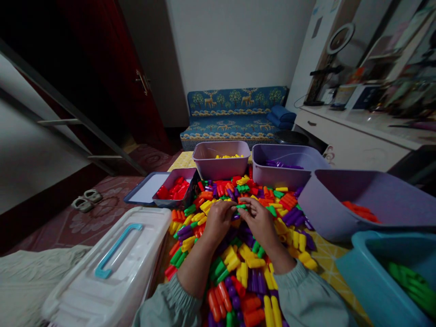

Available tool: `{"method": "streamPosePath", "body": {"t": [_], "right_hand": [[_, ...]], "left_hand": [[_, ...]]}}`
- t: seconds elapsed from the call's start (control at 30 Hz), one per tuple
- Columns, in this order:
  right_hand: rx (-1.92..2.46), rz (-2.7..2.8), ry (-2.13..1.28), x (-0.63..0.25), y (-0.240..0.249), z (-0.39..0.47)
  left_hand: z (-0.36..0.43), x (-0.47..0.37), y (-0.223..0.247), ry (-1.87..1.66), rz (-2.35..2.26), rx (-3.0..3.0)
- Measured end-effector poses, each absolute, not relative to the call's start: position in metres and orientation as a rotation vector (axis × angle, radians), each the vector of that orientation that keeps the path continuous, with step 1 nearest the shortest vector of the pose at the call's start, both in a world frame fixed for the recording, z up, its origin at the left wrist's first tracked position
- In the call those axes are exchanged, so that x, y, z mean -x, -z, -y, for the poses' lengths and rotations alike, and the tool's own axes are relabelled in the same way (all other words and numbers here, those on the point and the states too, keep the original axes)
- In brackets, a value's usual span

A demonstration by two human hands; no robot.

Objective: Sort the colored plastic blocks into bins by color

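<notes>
My left hand [220, 219] and my right hand [258, 220] meet over the middle of a big pile of plastic toy pieces [252, 262]. Between their fingertips is a small green plastic piece [241, 206], pinched from both sides. The fingers partly cover it, so its full shape does not show. Beneath and around both hands lie loose and joined tube-like pieces in yellow, red, orange, purple and green. Close to my right wrist are some yellow pieces [299, 240]; orange-red tubes [220, 299] lie nearer to me.
Beyond the pile stand a pink bin [221, 167] with yellow pieces, a purple bin [282, 177] with purple ones and a small box [185, 175] with red ones. At right are a lavender bin [327, 204] with orange-red pieces and a teal bin [366, 268] with green. A lidded clear box [136, 259] sits left.
</notes>
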State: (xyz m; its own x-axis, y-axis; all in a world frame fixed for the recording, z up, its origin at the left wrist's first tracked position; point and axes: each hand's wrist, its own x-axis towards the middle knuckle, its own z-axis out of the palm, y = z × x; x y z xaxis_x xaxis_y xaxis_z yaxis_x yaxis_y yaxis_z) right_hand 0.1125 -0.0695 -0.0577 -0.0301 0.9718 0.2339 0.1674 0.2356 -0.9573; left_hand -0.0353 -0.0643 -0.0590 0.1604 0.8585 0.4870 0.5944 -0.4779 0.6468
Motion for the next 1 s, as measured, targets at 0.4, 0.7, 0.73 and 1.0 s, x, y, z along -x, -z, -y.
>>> {"method": "streamPosePath", "body": {"t": [0.4,0.7,0.73,1.0], "right_hand": [[1.092,1.199,-0.91,-0.114,0.052,0.07],[1.204,1.184,-0.849,-0.121,0.055,0.067],[1.201,1.138,-0.84,-0.122,0.054,0.067],[0.826,0.601,-1.393,-0.123,0.036,0.066]], "left_hand": [[0.069,0.036,0.055,-1.204,-1.326,-1.966],[0.068,0.04,0.058,-1.189,-1.445,-2.078],[0.067,0.04,0.058,-1.162,-1.502,-2.085],[0.064,0.04,0.062,-1.105,-1.427,-2.178]]}}
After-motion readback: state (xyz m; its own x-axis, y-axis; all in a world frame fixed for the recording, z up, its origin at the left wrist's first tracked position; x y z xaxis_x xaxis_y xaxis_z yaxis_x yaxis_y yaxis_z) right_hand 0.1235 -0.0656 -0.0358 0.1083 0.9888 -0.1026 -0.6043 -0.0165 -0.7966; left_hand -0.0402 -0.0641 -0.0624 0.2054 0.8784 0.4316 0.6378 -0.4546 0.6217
